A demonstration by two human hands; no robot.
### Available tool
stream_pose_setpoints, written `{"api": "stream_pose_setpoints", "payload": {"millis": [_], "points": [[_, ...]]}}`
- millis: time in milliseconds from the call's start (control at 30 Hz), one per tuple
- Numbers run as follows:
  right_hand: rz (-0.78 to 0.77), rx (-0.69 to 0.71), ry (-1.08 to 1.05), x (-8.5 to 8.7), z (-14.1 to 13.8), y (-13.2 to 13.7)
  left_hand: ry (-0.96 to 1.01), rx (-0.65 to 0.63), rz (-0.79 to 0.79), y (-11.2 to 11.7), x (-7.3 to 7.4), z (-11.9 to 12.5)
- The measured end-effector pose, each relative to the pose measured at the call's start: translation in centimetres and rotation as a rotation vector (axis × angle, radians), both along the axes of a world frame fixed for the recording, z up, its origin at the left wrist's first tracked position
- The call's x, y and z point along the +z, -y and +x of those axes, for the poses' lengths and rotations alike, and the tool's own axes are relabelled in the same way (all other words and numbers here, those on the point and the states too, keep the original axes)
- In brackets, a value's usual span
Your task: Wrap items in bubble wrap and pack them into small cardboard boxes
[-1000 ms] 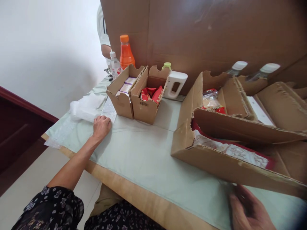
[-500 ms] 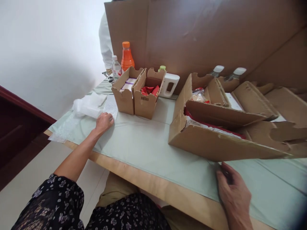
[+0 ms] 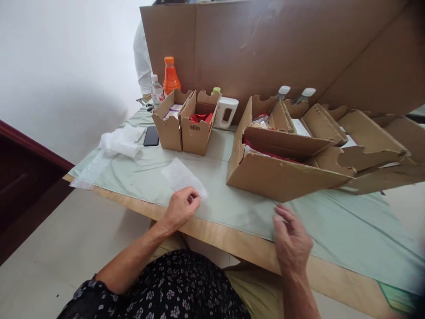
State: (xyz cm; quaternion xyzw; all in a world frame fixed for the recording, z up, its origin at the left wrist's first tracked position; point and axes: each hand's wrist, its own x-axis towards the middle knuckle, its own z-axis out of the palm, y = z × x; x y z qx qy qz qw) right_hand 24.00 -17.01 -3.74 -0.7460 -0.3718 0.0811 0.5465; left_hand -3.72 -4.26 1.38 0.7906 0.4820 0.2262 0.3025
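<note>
My left hand point(image 3: 183, 206) is pinched closed on the near corner of a small flat piece of bubble wrap point(image 3: 181, 173), just above the front part of the table. The rest of the piece stretches away from me to the left. My right hand point(image 3: 292, 239) hovers over the table's front edge with fingers loosely bent and apart, and I see nothing in it. Just beyond its fingertips stands a long cardboard bin point(image 3: 265, 177) with something red and white inside. More bubble wrap point(image 3: 121, 141) lies crumpled on the left of the table.
A black phone point(image 3: 151, 136) lies beside two cardboard bins, one holding boxes point(image 3: 173, 111), the other red packets point(image 3: 202, 118). Behind are an orange bottle point(image 3: 171, 79), a clear bottle point(image 3: 157, 91) and a white jug point(image 3: 226, 112). Several more bins point(image 3: 368, 133) stand right. A cardboard panel point(image 3: 265, 48) closes the back.
My left hand has drawn the bubble wrap piece right and toward me, uncovering the phone. My right hand appears farther left as the view has shifted; it remains near the long bin.
</note>
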Motion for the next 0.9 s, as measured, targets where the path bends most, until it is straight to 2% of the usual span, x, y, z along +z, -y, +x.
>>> {"api": "stream_pose_setpoints", "payload": {"millis": [33, 100, 167, 200, 233, 333, 400, 467, 567, 667, 767, 900], "points": [[-0.013, 0.074, -0.123, 0.1, -1.2, -0.1, 0.051, -0.059, -0.045, 1.7, 0.0, 1.4], [-0.052, 0.181, -0.307, -0.1, -2.9, -0.4, 0.213, -0.292, -0.169, 4.4, 0.2, 3.3], [-0.098, 0.202, -0.317, -0.4, -3.5, -0.7, 0.334, -0.48, -0.186, 5.4, 0.1, 3.5], [-0.128, 0.193, -0.262, -0.6, -3.4, -0.9, 0.348, -0.495, -0.135, 5.1, 0.0, 3.1], [-0.164, 0.188, -0.177, -0.7, -3.3, -1.0, 0.307, -0.44, -0.049, 4.1, -0.3, 2.4], [-0.246, 0.216, 0.173, -0.9, -3.0, -1.4, 0.014, -0.092, 0.187, -1.0, -1.4, -0.2], [-0.292, 0.224, 0.395, -1.1, -3.2, -1.7, -0.074, 0.026, 0.215, -4.6, -2.4, -1.4], [-0.347, 0.213, 0.543, -1.4, -3.9, -2.0, -0.126, 0.084, 0.212, -6.7, -3.4, -1.8], [-0.372, 0.239, 0.618, -1.5, -5.1, -1.7, -0.167, 0.086, 0.2, -7.1, -4.6, -1.3], [-0.33, 0.287, 0.529, -1.1, -6.2, -0.5, -0.163, 0.048, 0.189, -6.0, -4.8, -0.6], [-0.321, 0.313, 0.337, -0.4, -6.7, 1.0, -0.143, 0.022, 0.163, -5.3, -3.8, -0.7], [-0.27, 0.217, 0.167, 0.6, -5.9, 2.0, -0.081, -0.01, 0.07, -5.0, -1.9, -0.9]]}}
